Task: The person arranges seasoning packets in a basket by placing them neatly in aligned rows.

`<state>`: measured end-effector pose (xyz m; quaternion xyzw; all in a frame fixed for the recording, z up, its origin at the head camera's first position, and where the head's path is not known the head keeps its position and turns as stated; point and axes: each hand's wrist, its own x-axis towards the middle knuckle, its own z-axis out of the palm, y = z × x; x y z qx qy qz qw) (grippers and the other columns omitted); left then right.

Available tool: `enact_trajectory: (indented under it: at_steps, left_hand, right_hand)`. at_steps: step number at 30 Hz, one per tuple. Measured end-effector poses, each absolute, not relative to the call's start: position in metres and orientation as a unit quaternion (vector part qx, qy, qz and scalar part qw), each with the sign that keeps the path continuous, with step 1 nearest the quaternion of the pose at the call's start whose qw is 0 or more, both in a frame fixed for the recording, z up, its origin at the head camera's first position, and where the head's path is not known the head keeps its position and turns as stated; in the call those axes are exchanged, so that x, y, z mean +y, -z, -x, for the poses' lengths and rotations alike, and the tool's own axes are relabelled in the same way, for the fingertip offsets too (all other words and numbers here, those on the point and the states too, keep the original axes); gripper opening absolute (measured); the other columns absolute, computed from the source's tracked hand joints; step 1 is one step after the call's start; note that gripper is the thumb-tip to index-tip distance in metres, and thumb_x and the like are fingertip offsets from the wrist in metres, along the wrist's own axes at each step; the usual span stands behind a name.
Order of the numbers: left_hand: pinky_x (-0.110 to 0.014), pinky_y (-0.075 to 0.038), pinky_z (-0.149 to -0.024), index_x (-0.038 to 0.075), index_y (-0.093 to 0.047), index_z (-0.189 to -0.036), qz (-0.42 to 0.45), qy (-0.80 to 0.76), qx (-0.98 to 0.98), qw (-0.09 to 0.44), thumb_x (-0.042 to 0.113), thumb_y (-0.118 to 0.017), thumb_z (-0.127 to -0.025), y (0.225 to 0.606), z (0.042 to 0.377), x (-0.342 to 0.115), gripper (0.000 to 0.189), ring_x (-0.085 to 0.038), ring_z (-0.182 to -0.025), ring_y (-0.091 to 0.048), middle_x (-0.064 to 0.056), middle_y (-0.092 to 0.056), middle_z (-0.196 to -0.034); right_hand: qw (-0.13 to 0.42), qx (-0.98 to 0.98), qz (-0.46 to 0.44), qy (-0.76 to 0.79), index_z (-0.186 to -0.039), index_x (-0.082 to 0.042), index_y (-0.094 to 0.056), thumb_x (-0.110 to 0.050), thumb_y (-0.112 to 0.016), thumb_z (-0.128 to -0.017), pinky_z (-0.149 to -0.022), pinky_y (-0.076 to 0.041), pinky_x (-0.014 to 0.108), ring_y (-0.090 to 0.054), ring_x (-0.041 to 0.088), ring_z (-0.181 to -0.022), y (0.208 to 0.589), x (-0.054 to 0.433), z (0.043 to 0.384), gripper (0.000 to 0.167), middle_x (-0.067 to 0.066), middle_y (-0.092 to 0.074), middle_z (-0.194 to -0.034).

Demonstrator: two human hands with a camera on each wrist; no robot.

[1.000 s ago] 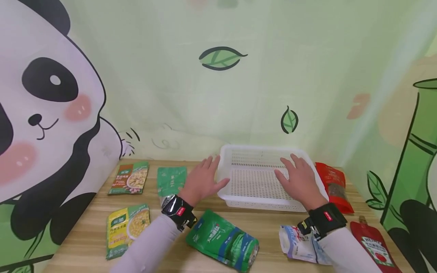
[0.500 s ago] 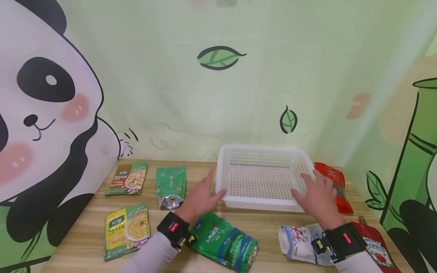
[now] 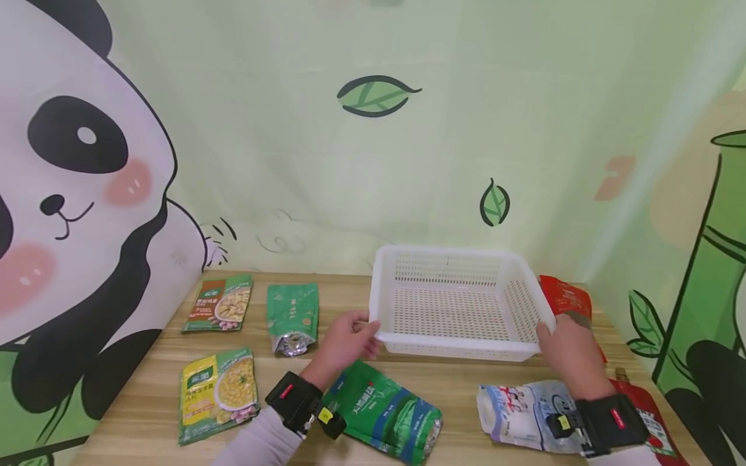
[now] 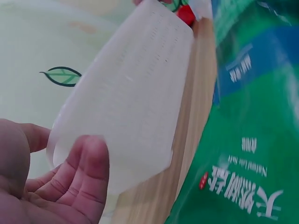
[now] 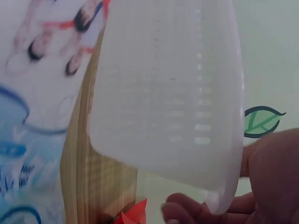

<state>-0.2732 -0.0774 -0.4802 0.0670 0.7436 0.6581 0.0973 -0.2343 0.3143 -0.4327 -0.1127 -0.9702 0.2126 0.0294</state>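
A white plastic basket (image 3: 460, 346) with slotted walls stands on the wooden table. My left hand (image 3: 344, 343) grips its front left corner, thumb over the rim and fingers beneath, as the left wrist view shows with the fingers (image 4: 88, 172) against the outer wall. At the front right corner, my right hand (image 3: 574, 353) holds the rim between thumb and curled fingers (image 5: 187, 207). A green salt pouch (image 3: 384, 411) lies just in front of the basket, near my left wrist. Under my right wrist is a white and blue pouch (image 3: 513, 414), partly covered.
Left of the basket lie a green pouch with a silver end (image 3: 293, 317), a brown and green packet (image 3: 218, 304) and a yellow and green packet (image 3: 218, 395). A red pouch (image 3: 565, 298) and a red ketchup pouch (image 3: 653, 421) are at the right. A printed curtain (image 3: 280, 162) hangs behind.
Both hands were spread over and beside the basket. The right hand has moved right and down to the front right corner, and both hands have closed on the rim. The basket has barely moved.
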Motion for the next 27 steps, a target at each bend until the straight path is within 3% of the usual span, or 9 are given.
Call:
enact_trajectory:
  at_steps: [4,9,27]
  left_hand:
    - [-0.029,-0.06,-0.063,-0.012,-0.06,-0.13,-0.05,-0.685,0.719,0.108,0.013,-0.062,-0.108,0.479,0.272,-0.078,0.033,-0.02,-0.069,-0.072,-0.027,-0.075,-0.093]
    - [-0.028,-0.059,-0.062,-0.011,-0.061,-0.126,-0.042,-0.686,0.72,0.093,0.011,-0.062,-0.108,0.477,0.269,-0.082,0.029,-0.017,-0.066,-0.07,-0.025,-0.075,-0.09]
    - [-0.028,-0.058,-0.058,-0.009,-0.062,-0.123,-0.027,-0.666,0.743,0.067,0.013,-0.061,-0.109,0.477,0.262,-0.11,0.026,-0.016,-0.062,-0.067,-0.013,-0.073,-0.079]
  right_hand:
    - [0.045,-0.978,0.094,-0.18,-0.116,0.018,-0.056,-0.02,-0.052,-0.11,-0.063,-0.046,0.04,-0.058,0.035,-0.076,0.434,0.318,0.233,0.038,0.023,-0.058,-0.084]
    - [0.05,-0.979,0.077,-0.181,-0.112,0.015,-0.058,-0.022,-0.054,-0.11,-0.063,-0.045,0.039,-0.057,0.031,-0.072,0.437,0.318,0.235,0.037,0.015,-0.054,-0.075]
    - [0.017,-0.972,0.079,-0.221,-0.118,0.012,-0.058,-0.025,-0.054,-0.111,-0.062,-0.044,0.035,-0.051,0.024,-0.065,0.44,0.292,0.238,0.037,0.01,-0.048,-0.07]
